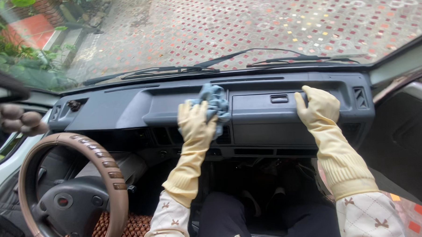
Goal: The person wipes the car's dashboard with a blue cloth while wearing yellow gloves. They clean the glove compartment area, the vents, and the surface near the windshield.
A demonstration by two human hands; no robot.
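Observation:
I sit in a vehicle cabin facing a dark grey dashboard [126, 105]. Both my hands wear pale yellow rubber gloves. My left hand [195, 121] grips a crumpled blue cloth [213, 102] and presses it against the middle of the dashboard, above the centre vents. My right hand [319, 105] rests flat on the upper right corner of the closed glove compartment [267, 123], fingers curled over its top edge, holding nothing. A small latch handle [279, 99] lies between the two hands.
A steering wheel [112, 175] with a brown cover is at the lower left, above a wooden bead seat mat [135, 228]. Wiper blades [246, 56] lie behind the windscreen, with patterned paving outside. The passenger door [403, 135] stands at the right.

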